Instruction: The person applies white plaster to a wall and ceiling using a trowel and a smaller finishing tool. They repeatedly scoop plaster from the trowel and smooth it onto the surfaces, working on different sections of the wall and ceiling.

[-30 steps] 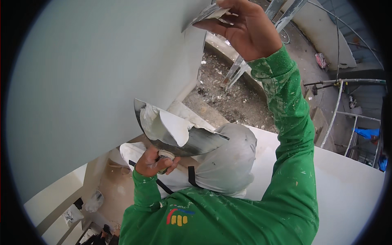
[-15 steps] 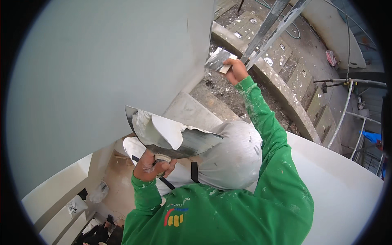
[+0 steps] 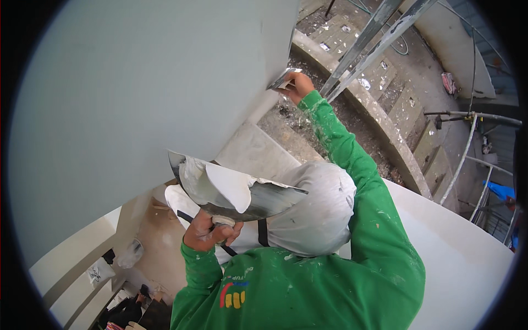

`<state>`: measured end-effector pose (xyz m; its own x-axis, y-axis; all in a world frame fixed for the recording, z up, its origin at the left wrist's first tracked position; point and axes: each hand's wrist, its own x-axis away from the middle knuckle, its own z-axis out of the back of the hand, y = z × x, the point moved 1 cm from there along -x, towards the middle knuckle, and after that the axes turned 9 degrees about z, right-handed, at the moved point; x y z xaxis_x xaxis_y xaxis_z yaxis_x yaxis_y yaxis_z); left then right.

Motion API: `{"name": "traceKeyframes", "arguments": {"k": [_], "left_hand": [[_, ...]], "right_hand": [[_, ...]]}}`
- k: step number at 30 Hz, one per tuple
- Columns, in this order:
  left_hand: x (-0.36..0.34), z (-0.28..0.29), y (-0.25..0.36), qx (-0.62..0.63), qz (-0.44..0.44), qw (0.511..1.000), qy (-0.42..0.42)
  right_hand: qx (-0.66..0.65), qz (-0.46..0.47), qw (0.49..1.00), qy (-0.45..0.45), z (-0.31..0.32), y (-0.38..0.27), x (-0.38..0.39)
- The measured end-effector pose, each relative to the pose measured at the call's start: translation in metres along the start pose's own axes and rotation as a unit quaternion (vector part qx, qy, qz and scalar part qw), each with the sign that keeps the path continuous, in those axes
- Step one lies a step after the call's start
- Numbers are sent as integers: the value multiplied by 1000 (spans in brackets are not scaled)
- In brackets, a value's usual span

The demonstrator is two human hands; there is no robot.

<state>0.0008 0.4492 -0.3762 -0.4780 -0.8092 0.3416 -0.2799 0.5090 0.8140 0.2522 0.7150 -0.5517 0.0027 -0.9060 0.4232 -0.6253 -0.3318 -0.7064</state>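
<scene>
My left hand grips the handle under a metal plastering hawk, held level in front of my chest. A heap of white plaster lies on the hawk's left half. My right arm, in a green sleeve, stretches out. My right hand holds a small steel trowel with its blade pressed flat at the right edge of the smooth pale grey wall. A grey hood covers the head below the hawk.
Two slanted metal scaffold poles cross above my right hand. Rough concrete stairs strewn with plaster debris curve down on the right. A white parapet surface runs at lower right. Far below at lower left is a floor with bags.
My right hand with the trowel has drawn down and away along the wall's edge, the arm now stretched out. My left hand keeps the hawk in about the same place.
</scene>
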Motion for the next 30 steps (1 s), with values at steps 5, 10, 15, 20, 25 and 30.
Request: {"name": "traceKeyframes", "arguments": {"k": [5,10,15,20,25,30], "left_hand": [[-13,5,-4,28,33,998,-45],[-21,8,-2,-13,55,992,-115],[-33,-2,7,-21,39,987,-152],[-59,-26,26,84,-17,964,-252],[-91,-40,45,221,47,922,-313],[-86,-17,57,104,-2,962,-252]], "right_hand": [[35,75,994,-74,-63,-96,61],[81,198,958,-192,-167,-208,166],[93,215,951,-200,-215,-271,222],[119,466,816,-319,-116,-224,215],[361,628,621,-298,-97,-164,259],[591,494,542,-336,-54,-178,210]]}}
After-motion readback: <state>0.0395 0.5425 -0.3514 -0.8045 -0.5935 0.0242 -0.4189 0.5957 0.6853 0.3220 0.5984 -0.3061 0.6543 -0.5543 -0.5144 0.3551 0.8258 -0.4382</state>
